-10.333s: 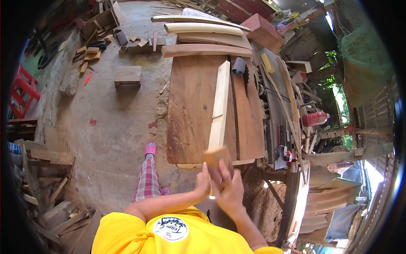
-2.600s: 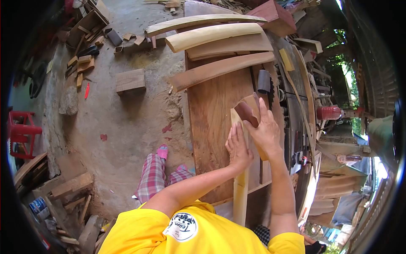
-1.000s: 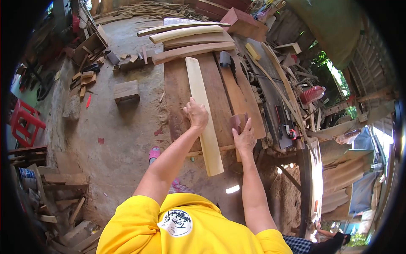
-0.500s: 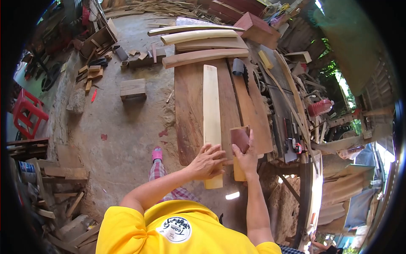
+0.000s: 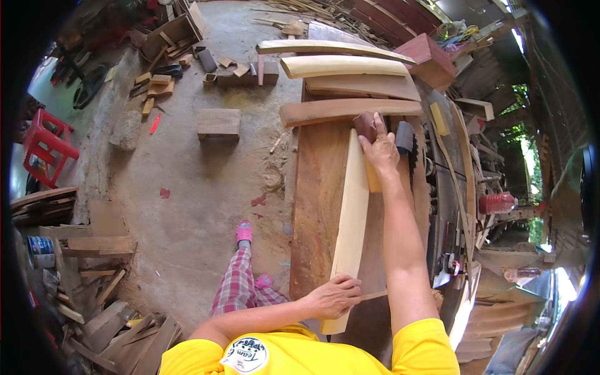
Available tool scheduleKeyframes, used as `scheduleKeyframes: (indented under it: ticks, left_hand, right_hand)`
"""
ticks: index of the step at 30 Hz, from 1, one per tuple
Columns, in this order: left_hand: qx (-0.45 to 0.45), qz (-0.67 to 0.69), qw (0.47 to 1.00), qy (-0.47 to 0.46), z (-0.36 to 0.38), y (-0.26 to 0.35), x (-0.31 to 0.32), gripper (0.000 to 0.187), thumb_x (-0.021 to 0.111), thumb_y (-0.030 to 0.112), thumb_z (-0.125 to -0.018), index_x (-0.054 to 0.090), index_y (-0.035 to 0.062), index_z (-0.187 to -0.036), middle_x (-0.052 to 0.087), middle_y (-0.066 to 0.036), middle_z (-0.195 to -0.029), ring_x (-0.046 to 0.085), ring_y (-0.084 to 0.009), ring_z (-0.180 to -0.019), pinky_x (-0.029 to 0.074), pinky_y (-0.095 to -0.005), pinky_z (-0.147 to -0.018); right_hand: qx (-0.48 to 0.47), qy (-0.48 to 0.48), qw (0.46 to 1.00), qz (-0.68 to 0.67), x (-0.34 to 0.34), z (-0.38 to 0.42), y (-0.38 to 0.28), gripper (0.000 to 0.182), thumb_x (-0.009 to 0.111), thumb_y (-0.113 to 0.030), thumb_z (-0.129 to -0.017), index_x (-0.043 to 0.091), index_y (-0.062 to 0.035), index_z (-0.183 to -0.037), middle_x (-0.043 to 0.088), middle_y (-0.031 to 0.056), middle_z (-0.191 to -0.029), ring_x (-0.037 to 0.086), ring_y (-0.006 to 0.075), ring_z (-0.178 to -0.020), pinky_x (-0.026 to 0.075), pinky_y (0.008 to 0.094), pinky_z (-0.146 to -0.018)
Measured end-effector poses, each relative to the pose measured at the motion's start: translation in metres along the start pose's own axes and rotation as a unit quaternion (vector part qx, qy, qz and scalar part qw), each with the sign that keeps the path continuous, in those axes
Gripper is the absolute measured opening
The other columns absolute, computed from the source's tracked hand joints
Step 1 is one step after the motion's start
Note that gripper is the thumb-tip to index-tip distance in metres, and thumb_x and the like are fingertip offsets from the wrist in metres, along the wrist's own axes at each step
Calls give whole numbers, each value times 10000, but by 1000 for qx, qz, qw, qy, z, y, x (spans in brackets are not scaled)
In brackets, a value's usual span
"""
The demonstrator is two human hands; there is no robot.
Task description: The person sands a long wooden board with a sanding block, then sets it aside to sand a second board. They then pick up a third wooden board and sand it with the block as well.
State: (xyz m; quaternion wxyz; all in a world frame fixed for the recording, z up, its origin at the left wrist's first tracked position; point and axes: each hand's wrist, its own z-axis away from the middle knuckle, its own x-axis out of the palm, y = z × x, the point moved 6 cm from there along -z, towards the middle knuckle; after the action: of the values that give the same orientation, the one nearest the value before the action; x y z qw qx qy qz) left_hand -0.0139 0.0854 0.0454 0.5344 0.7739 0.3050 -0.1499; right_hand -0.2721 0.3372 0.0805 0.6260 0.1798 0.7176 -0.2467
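The pale board (image 5: pixel 352 215) lies lengthwise on the table (image 5: pixel 317 200), overhanging its near edge. The left hand (image 5: pixel 335 296), fingers curled, grips the board's near part; the right hand (image 5: pixel 381 151), partly open, holds a brown-wrapped block (image 5: pixel 365 126) near curved boards (image 5: pixel 350 112) crossing the table's far end.

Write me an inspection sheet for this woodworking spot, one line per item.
Surface: brown wooden table.
Work things: pale plank, overhanging the table's near edge; brown-wrapped block.
Clutter: curved boards across the table's far end; dark cylinder; wood scraps at lower left.
Grips: left hand on the plank's near end; right hand holding the block.
Cables: tangled strands at upper right, type unclear.
Surroundings: red stool, red bottle, floor.
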Motion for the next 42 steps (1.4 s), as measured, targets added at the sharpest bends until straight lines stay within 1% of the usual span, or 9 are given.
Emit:
scheduleKeyframes:
  ticks: [9,11,13,23,27,30,32,36,42]
  left_hand:
    - [-4,-39,998,-55,8,22,30,209,596,215,-869,608,133,-1061,567,-80,-1169,445,-236,-1297,324,-393,-1091]
    - [12,-73,997,-34,15,41,52,179,589,238,-874,619,130,-1013,588,-64,-1083,483,-217,-1210,345,-391,-1047]
    - [70,-9,989,-127,14,64,62,150,584,256,-880,618,123,-941,584,-48,-959,508,-208,-1085,355,-400,-1004]
    - [35,-33,998,-48,-7,45,58,164,617,266,-864,652,107,-847,565,-37,-858,524,-206,-969,382,-387,-957]
    - [33,-20,998,-41,-6,41,59,158,620,268,-858,636,112,-836,569,-36,-873,529,-211,-994,380,-386,-958]
    - [46,-16,999,16,-5,42,59,157,621,270,-857,613,115,-827,570,-34,-889,531,-208,-1004,379,-378,-960]
    - [54,-12,996,65,-4,40,55,158,621,270,-857,600,117,-821,571,-32,-898,531,-206,-1008,379,-373,-959]
    - [34,-7,999,-15,-7,38,58,133,614,257,-864,594,132,-823,574,-25,-920,526,-192,-998,380,-362,-960]
    - [24,-27,999,-26,-6,38,64,130,611,245,-862,588,135,-798,567,-19,-917,521,-180,-983,380,-358,-955]
  right_hand:
    - [-38,-33,998,28,-7,90,-7,832,693,-424,-870,215,-387,-1550,508,229,-1112,626,430,-1002,527,527,-856]
    - [-36,-33,997,53,-19,141,-10,829,694,-436,-869,218,-388,-1545,500,215,-1068,626,423,-940,528,533,-803]
    - [-23,-46,998,45,-26,173,-9,825,692,-441,-869,220,-386,-1543,501,211,-1051,625,423,-925,526,537,-784]
    - [12,-43,999,22,-10,72,-14,742,658,-438,-900,252,-365,-1517,518,221,-1135,622,421,-1002,521,527,-843]
    - [-12,-33,999,5,-12,146,2,747,669,-426,-893,258,-381,-1515,511,220,-1126,616,428,-1000,520,536,-841]
    - [-40,-28,998,36,-31,222,-1,921,771,-341,-807,223,-370,-1547,485,192,-1003,603,411,-833,506,534,-712]
    - [-28,-41,998,22,-39,218,-8,909,764,-346,-815,225,-369,-1546,486,194,-1000,604,413,-839,503,533,-713]
    - [-28,14,999,-12,-16,134,-4,799,695,-410,-871,248,-368,-1532,507,217,-1020,613,438,-900,502,550,-747]
    - [26,-58,998,17,-2,35,-12,776,679,-408,-883,249,-363,-1528,534,232,-1126,621,429,-1038,518,524,-848]
